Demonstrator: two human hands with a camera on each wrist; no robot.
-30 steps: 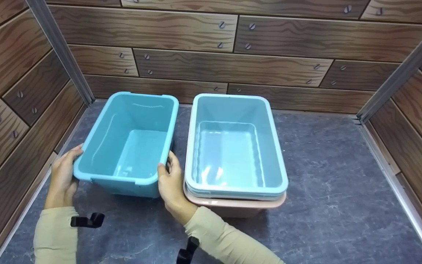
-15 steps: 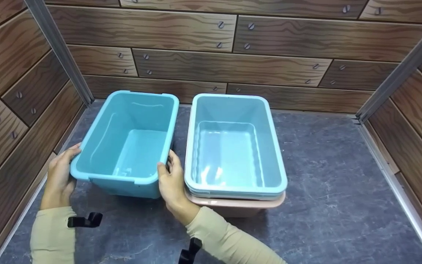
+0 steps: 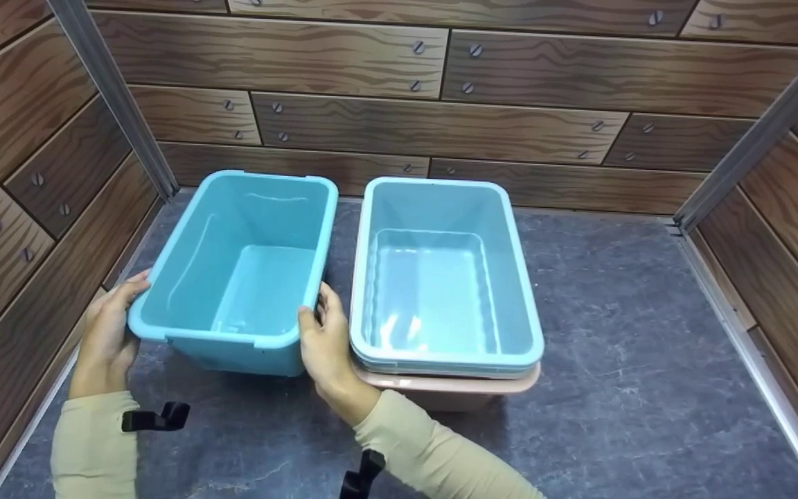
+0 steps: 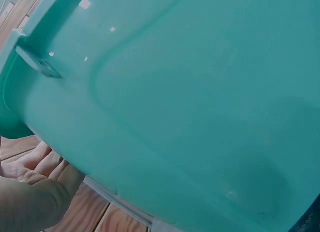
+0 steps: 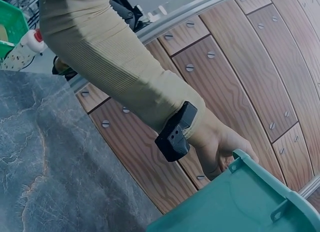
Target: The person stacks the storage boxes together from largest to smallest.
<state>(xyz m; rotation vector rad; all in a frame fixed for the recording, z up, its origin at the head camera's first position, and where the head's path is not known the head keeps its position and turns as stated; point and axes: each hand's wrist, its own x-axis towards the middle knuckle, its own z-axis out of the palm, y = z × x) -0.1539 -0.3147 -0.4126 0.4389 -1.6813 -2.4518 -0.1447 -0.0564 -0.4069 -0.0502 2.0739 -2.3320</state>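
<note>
A teal plastic storage bin (image 3: 233,352) stands at the left, its inside facing up and bare. At its near left corner my left hand (image 3: 109,333) holds the side just under the rim; the wrist view shows those fingers (image 4: 47,162) against the bin's outer wall. My right hand (image 3: 326,346) grips the right side near the front corner, thumb toward me and part of the fingers hidden behind the wall. Immediately to the right is a stack: a light blue bin (image 3: 433,298) nested over other bins, with a pinkish bin (image 3: 440,398) lowest.
Dark grey marbled floor (image 3: 648,360) lies under the bins. Wood-patterned panels (image 3: 440,125) wall the back and both sides, joined by metal strips (image 3: 752,138). In the right wrist view, a green basket (image 5: 12,26) sits beyond the floor's edge.
The teal bin's near left corner has shifted slightly left, and my left hand has moved left with it. My right hand and the stacked bins stay nearly where they were.
</note>
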